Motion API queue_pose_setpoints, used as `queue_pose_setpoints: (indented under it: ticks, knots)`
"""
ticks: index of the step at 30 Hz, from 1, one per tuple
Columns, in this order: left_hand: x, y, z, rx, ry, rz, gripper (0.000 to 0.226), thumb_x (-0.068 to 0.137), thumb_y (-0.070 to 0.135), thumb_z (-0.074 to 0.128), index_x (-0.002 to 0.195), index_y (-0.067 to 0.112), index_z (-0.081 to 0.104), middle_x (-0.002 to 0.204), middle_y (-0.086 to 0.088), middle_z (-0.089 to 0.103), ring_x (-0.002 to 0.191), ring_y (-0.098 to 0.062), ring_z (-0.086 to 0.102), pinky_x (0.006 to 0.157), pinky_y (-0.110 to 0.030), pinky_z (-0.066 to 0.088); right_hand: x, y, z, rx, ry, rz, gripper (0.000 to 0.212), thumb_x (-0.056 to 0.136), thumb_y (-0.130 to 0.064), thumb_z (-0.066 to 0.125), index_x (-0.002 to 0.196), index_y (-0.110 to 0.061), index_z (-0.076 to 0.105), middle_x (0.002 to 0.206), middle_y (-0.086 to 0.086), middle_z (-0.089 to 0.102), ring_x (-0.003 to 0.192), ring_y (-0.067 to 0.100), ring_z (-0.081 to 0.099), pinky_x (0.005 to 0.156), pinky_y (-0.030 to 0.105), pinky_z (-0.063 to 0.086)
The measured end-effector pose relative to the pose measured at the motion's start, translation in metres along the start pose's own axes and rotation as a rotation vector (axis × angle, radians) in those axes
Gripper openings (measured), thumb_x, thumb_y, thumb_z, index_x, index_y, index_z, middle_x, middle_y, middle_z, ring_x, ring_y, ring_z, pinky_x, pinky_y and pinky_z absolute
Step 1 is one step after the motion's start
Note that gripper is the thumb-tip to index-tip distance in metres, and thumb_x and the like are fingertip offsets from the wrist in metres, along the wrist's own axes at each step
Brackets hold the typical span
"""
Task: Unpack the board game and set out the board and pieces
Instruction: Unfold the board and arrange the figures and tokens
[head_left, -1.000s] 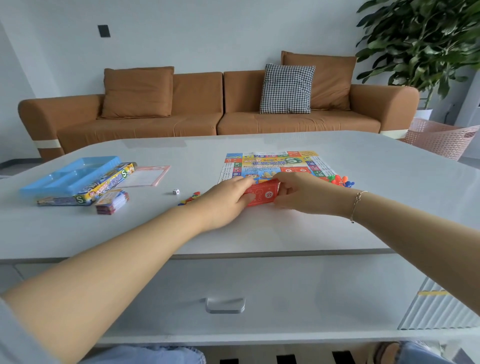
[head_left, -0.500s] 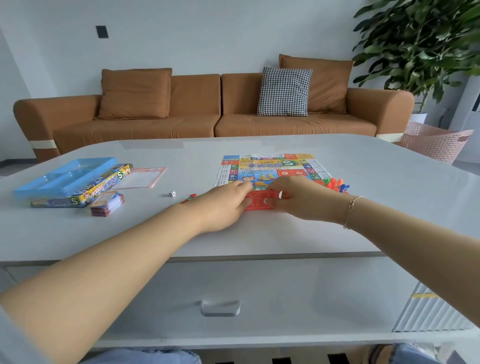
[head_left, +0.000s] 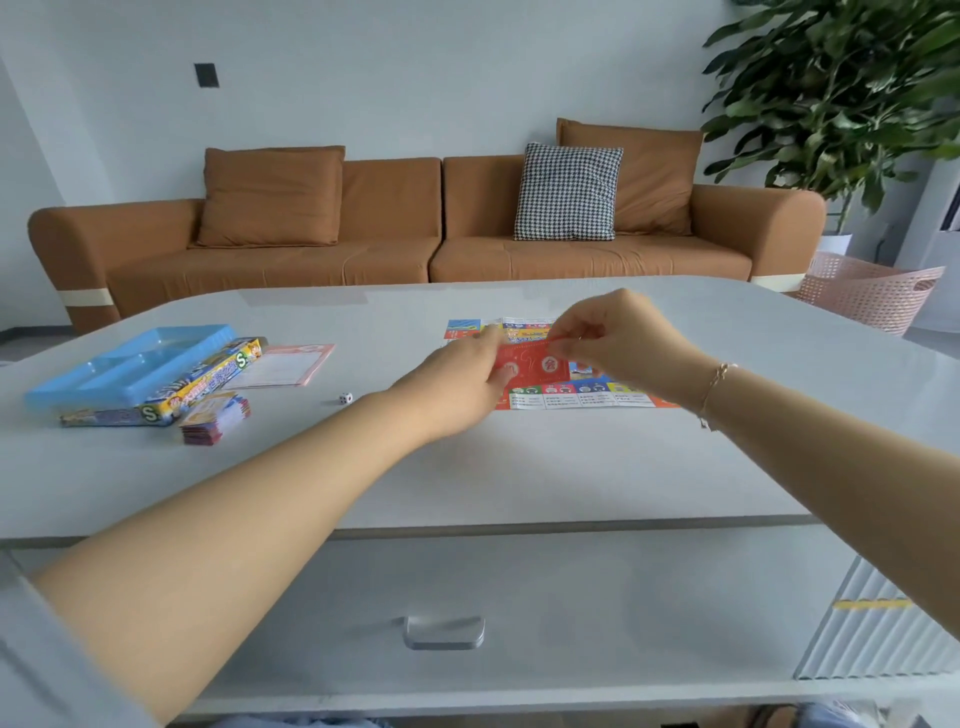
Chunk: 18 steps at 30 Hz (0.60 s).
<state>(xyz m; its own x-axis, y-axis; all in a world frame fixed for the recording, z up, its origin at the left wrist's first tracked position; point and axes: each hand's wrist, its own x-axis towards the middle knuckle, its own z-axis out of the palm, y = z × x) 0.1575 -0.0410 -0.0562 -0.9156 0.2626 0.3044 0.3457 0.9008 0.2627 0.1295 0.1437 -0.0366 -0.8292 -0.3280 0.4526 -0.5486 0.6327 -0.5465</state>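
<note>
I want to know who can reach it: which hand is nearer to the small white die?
Left. The left hand is just right of the die; the right hand is farther right, over the board.

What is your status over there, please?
Left hand and right hand both pinching red card stack, lifted over game board. Nothing in the way.

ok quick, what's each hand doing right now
Left hand: grips the red cards at their left end.
Right hand: pinches the top red card.
</note>
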Motion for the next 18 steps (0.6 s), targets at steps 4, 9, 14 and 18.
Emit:
queue_pose_setpoints:
  ticks: [4,9,14,18]
  knots:
    - [0.021,-0.003,0.004,0.042,0.055,-0.111,0.050,0.096,0.025,0.044,0.142,0.013,0.027,0.134,-0.013,0.039,0.124,-0.030,0.041,0.101,-0.038,0.038,0.038,0.017,-0.025,-0.022,0.036,0.151,0.009,0.081,-0.008,0.068,0.088,-0.006,0.074,0.066,0.002,0.065,0.051,0.012,0.053,0.046,0.011,0.042]
    - [0.048,-0.004,0.023,0.143,-0.088,-0.071,0.045,0.098,0.030,0.039,0.142,0.022,0.035,0.146,-0.006,0.035,0.135,-0.028,0.032,0.107,-0.041,0.034,0.070,0.050,-0.032,-0.131,-0.130,0.361,0.018,0.083,-0.005,0.067,0.100,0.000,0.071,0.085,0.009,0.070,0.068,0.016,0.064,0.078,0.032,0.057]
    - [0.066,-0.008,0.038,0.117,-0.120,-0.058,0.041,0.099,0.037,0.033,0.138,0.031,0.042,0.146,0.001,0.038,0.134,-0.023,0.036,0.107,-0.040,0.035,0.086,0.080,-0.024,-0.118,-0.201,0.495,0.020,0.081,0.000,0.068,0.101,0.001,0.069,0.093,0.017,0.070,0.069,0.023,0.067,0.080,0.036,0.058]
    - [0.072,-0.015,0.046,0.127,-0.193,-0.043,0.038,0.096,0.035,0.037,0.131,0.030,0.051,0.132,-0.002,0.049,0.124,-0.026,0.045,0.102,-0.040,0.040,0.093,0.092,-0.017,-0.134,-0.256,0.513,0.023,0.082,0.003,0.067,0.104,0.006,0.067,0.092,0.022,0.070,0.063,0.025,0.065,0.066,0.033,0.059]
